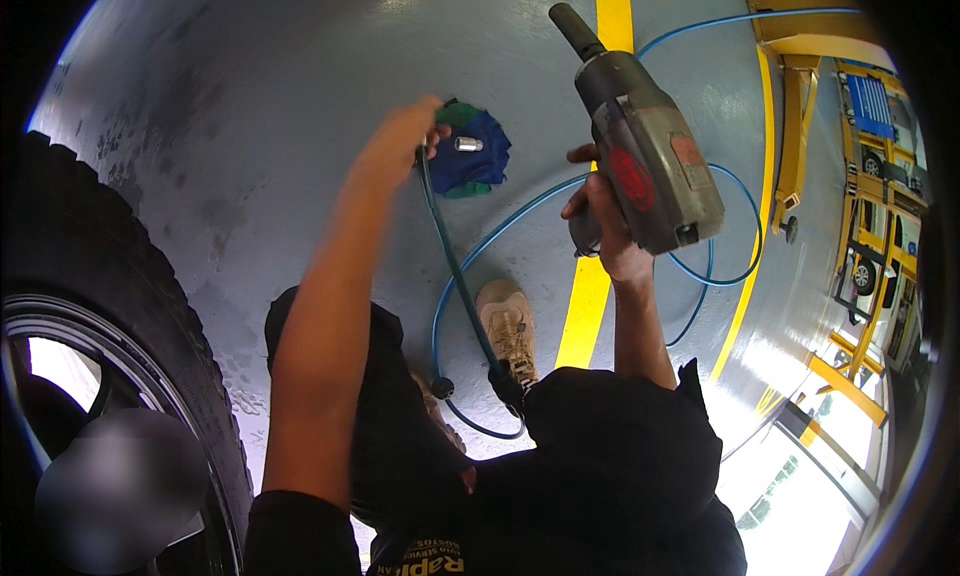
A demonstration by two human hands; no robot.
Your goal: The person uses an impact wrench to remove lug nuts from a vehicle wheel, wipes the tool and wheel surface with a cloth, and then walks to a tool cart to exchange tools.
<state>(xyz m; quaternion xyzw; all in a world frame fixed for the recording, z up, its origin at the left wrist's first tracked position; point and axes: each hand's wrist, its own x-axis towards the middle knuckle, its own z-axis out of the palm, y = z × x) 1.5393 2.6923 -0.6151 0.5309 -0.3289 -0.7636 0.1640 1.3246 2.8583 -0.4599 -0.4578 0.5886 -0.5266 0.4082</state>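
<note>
My right hand (612, 226) is wrapped around the grip of an impact wrench (640, 146), held up with a long dark socket (577, 30) on its nose pointing to the far left. Somewhat blurred, my left hand (405, 141) grips a dark teal air hose (445, 236) near its upper end. The hose runs down from there to a black fitting near my shoe. Just right of my left hand, a blue and green cloth (483, 166) lies on the floor. A shiny chrome socket (468, 144) rests on it.
A large black tyre on a wheel (100, 246) stands at the left. Light-blue hose (530, 208) loops across the grey floor and the yellow line (583, 316). My tan shoe (508, 321) is close to the hose. Yellow lift posts (795, 136) and parked vehicles are at the right.
</note>
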